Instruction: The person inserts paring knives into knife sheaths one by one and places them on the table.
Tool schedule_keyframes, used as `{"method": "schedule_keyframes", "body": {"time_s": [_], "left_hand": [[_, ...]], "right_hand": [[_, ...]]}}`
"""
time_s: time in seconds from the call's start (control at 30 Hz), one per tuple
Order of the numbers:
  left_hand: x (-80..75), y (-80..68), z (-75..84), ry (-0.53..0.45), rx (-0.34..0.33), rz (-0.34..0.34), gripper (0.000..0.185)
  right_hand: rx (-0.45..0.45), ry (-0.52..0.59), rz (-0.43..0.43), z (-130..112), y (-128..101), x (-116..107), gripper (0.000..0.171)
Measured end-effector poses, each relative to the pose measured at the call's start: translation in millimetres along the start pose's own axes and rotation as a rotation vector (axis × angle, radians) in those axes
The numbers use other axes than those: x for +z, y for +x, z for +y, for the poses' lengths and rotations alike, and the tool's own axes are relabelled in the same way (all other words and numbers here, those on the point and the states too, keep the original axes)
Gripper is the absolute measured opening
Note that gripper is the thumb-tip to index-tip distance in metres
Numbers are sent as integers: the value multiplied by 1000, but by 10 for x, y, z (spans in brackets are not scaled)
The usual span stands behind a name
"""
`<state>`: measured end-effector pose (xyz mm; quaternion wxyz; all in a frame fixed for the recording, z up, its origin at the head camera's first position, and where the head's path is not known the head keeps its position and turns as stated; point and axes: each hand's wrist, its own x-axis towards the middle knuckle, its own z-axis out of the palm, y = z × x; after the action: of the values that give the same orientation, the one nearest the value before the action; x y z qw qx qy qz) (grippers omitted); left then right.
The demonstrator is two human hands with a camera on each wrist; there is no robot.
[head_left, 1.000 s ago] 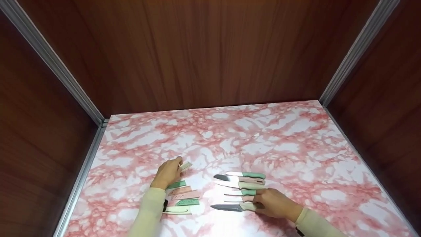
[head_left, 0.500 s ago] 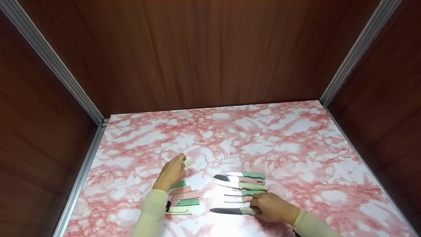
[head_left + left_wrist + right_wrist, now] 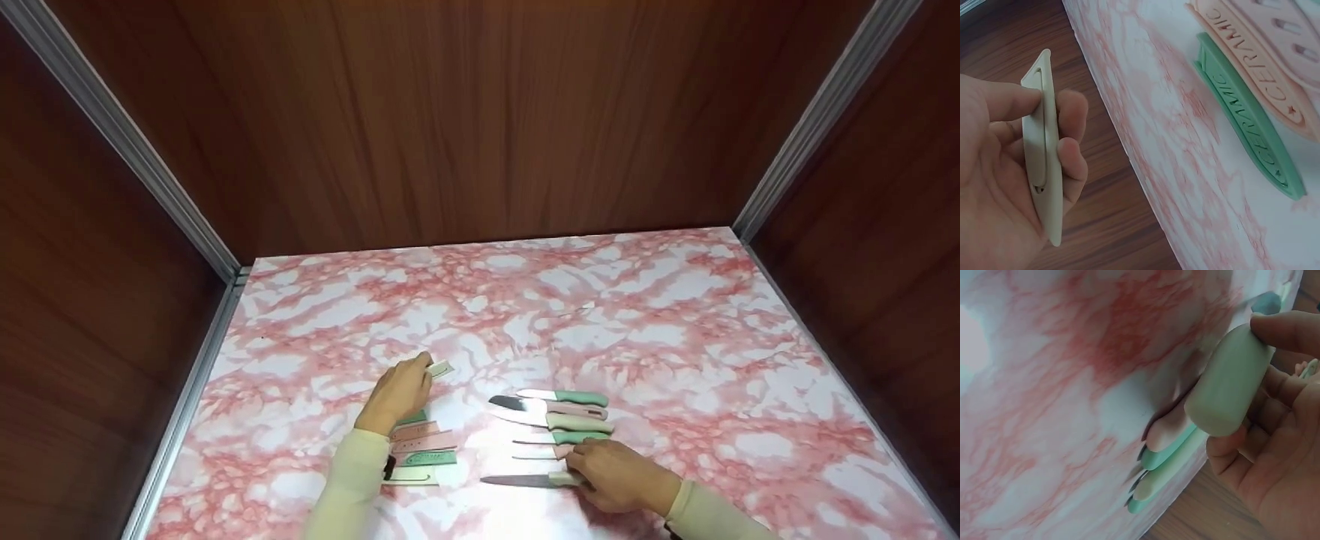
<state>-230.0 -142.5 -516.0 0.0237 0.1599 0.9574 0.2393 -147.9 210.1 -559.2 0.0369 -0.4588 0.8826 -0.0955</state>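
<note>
Left hand (image 3: 397,391) lifted a little above the bench (image 3: 675,337), fingers (image 3: 1069,163) curled around a cream blade sheath (image 3: 1044,152). The thumb presses one flat side, the other fingers back the opposite side; the sheath's tip pokes out past the knuckles in the head view. It is held clear of the surface, just beyond the far end of a row of sheaths.

Row of sheaths (image 3: 420,450) lies flat on the bench beside the left forearm: green, pink, pink, green, cream, stacked near to far. In the left wrist view the green sheath (image 3: 1249,126) reads "CERAMIC" in raised letters, with a pink sheath (image 3: 1266,62) touching it.

Right hand (image 3: 619,474) grips the pale green handle (image 3: 1230,382) of a dark-bladed knife (image 3: 525,481), thumb on top, fingers wrapped beneath. Blade points left, low over the bench, nearest the person.

Beyond it a group of knives (image 3: 559,416) lies side by side, handles green, pink and pale green, blades pointing left. The sheath row and the knife group are apart, with bare marbled surface between.
</note>
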Motion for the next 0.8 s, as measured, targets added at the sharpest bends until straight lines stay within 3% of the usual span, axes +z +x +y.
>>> {"method": "schedule_keyframes", "body": {"time_s": [0.3,0.5,0.7,0.8], "left_hand": [[16,-11,58,-25,29,-35,8],[10,-6,133,-22,54,-42,21],[3,-2,183,-9,50,-45,23],[17,-2,194,-13,55,-37,22]], "right_hand": [[115,179,-13,-20,57,-64,15],[203,118,99,52,141,-196,14],[305,98,146,174,215,-352,7],[321,106,176,240,240,-395,15]]}}
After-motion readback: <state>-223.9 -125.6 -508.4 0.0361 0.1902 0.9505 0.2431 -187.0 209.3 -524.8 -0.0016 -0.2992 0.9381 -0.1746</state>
